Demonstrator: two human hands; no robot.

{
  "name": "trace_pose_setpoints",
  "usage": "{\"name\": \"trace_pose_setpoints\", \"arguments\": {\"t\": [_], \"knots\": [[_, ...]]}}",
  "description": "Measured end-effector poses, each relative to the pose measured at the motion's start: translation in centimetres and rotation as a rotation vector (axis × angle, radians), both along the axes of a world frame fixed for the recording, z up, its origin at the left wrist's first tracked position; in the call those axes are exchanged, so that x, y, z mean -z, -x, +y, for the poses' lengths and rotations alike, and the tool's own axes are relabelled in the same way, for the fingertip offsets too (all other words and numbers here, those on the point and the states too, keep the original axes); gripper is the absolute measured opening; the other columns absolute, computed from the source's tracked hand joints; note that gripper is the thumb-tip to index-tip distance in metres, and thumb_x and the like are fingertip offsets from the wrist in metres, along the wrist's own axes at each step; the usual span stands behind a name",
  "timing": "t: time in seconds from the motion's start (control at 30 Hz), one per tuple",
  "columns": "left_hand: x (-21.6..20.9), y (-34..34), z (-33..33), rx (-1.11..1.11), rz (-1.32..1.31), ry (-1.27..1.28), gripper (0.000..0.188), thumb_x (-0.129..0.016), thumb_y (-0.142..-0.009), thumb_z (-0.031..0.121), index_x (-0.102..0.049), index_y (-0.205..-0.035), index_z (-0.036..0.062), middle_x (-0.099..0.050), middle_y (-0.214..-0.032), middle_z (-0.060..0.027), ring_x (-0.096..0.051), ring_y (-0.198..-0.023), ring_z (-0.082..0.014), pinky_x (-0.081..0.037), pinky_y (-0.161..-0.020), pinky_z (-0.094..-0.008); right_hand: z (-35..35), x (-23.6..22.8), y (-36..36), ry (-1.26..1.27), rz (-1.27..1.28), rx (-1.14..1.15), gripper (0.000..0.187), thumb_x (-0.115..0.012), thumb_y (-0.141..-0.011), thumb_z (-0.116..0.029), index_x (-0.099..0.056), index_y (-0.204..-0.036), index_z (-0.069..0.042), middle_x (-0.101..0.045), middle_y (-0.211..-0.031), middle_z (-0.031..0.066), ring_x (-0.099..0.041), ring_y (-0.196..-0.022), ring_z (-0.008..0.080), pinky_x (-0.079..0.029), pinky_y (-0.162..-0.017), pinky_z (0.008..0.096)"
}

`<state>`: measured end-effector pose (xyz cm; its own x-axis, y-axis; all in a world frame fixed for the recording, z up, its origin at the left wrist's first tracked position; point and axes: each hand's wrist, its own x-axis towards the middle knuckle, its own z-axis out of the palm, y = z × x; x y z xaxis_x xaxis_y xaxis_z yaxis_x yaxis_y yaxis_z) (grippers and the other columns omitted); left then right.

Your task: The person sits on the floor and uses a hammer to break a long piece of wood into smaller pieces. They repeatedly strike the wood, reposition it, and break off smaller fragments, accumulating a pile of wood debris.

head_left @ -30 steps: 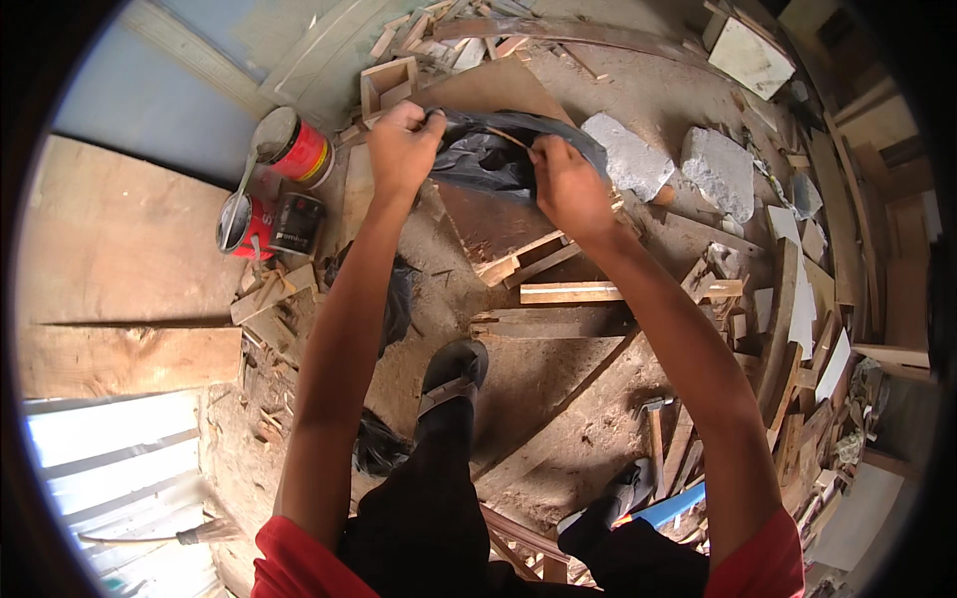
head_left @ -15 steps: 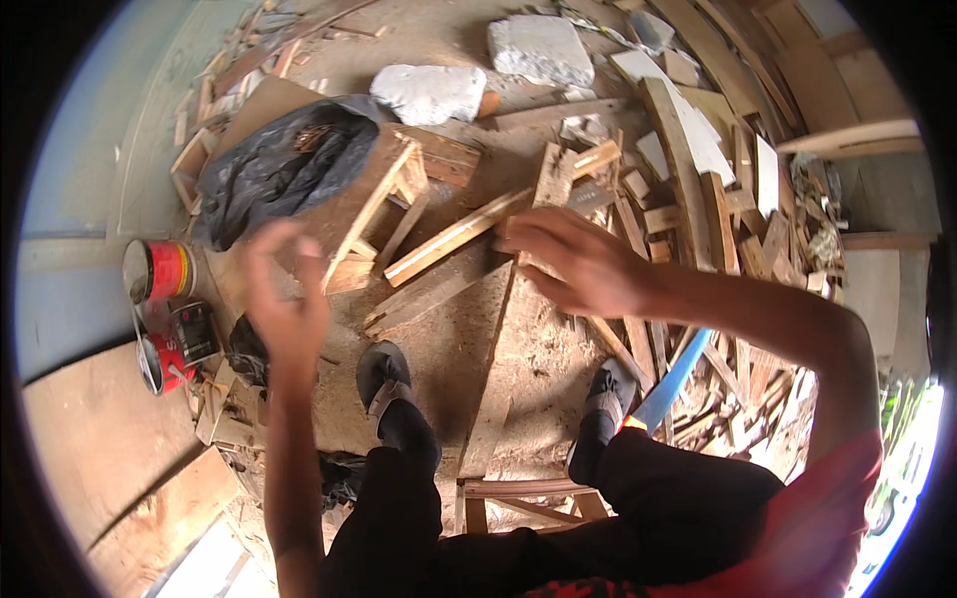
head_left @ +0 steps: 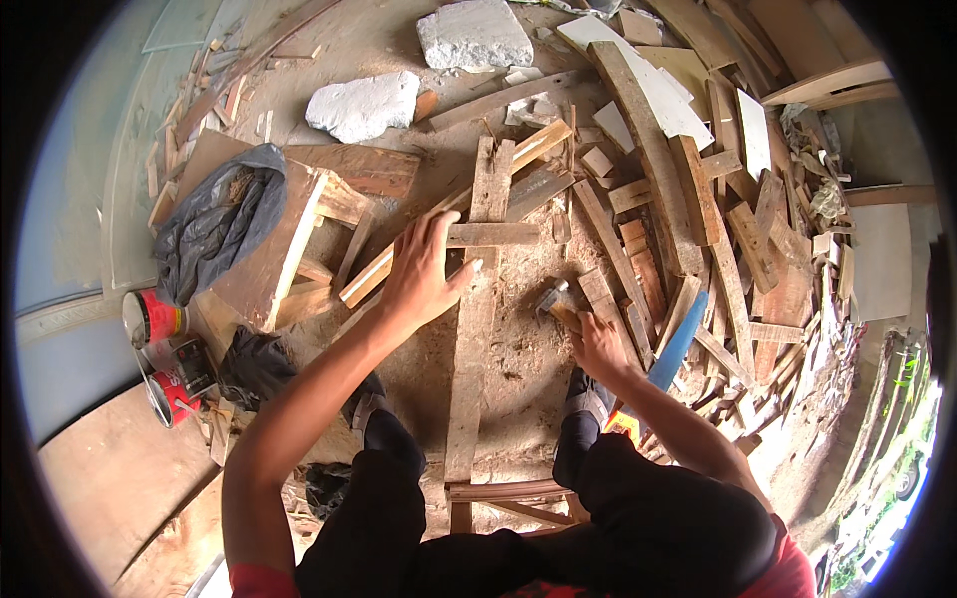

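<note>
My left hand [head_left: 419, 274] is by the left end of a short wooden block [head_left: 495, 234], thumb and fingers apart; whether they touch the block is unclear. The block lies crosswise over a long narrow plank [head_left: 467, 369] that runs from between my feet away from me. Beside my right foot, my right hand [head_left: 601, 349] is closed round the wooden handle of a hammer [head_left: 554, 299], its metal head pointing away to the left. Close to that forearm, a saw with a blue blade [head_left: 678, 344] and an orange handle [head_left: 622, 425] leans near the wood pile.
Loose wood offcuts [head_left: 688, 229] pile up on the right. A black plastic bag [head_left: 219, 224] leans on a wooden box frame [head_left: 299, 234] at left, near red tins [head_left: 158, 317]. Two white slabs [head_left: 474, 35] lie at the back. A small wooden stool [head_left: 508, 490] stands between my legs.
My right hand has come down from the planks and now grips the hammer. My left hand has moved right, to the block across the plank. The whole view has shifted.
</note>
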<state>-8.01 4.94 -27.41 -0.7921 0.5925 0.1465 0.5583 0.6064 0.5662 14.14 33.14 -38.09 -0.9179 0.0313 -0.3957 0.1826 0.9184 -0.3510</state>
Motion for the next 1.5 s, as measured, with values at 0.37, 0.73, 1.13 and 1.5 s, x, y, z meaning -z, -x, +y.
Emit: {"name": "trace_pose_setpoints", "arguments": {"t": [0.37, 0.73, 1.13, 1.5], "knots": [[5.6, -2.9, 5.3, -0.083, 0.242, 0.316, 0.090, -0.063, -0.089, 0.052, -0.018, -0.154, 0.0094, -0.016, -0.158, -0.0245, -0.018, -0.147, -0.0399, -0.015, -0.119, -0.0593, 3.8, -14.9, 12.1, 0.806, -0.008, 0.095, 0.033, -0.052, -0.102, -0.019, -0.052, -0.125, 0.005, -0.064, -0.081, 0.0075, -0.056, -0.054, 0.0088, -0.046, -0.043, 0.0253], [8.5, -6.9, 7.5, -0.290, 0.125, 0.479, 0.084, -0.062, -0.088, 0.039, -0.022, -0.157, 0.0150, -0.012, -0.163, -0.0190, -0.012, -0.151, -0.0359, -0.021, -0.118, -0.0562, 2.9, -17.4, 16.5, 0.898, -0.331, 0.336, 0.033, -0.058, -0.096, -0.017, -0.054, -0.122, 0.003, -0.062, -0.081, 0.0075, -0.057, -0.061, 0.0110, -0.048, -0.049, 0.0294], [8.8, -7.0, 6.6, -0.297, 0.073, 0.418, 0.090, -0.065, -0.083, 0.031, -0.019, -0.158, 0.0148, -0.007, -0.165, -0.0161, -0.012, -0.152, -0.0340, -0.033, -0.114, -0.0526, 1.4, -19.9, 23.1, 1.077, -0.048, -0.048, 0.039, -0.057, -0.098, -0.029, -0.060, -0.124, 0.000, -0.063, -0.082, 0.0063, -0.064, -0.080, 0.0162, -0.051, -0.075, 0.0316], [8.6, -6.9, 6.5, -0.290, 0.018, 0.418, 0.081, -0.058, -0.087, 0.031, -0.021, -0.158, 0.0161, -0.007, -0.165, -0.0153, -0.010, -0.152, -0.0322, -0.034, -0.113, -0.0497, 0.5, -17.4, 24.2, 0.665, 0.269, -0.073, 0.031, -0.061, -0.098, -0.026, -0.067, -0.112, 0.001, -0.068, -0.102, 0.0133, -0.062, -0.094, 0.0157, -0.050, -0.079, 0.0309]]}}
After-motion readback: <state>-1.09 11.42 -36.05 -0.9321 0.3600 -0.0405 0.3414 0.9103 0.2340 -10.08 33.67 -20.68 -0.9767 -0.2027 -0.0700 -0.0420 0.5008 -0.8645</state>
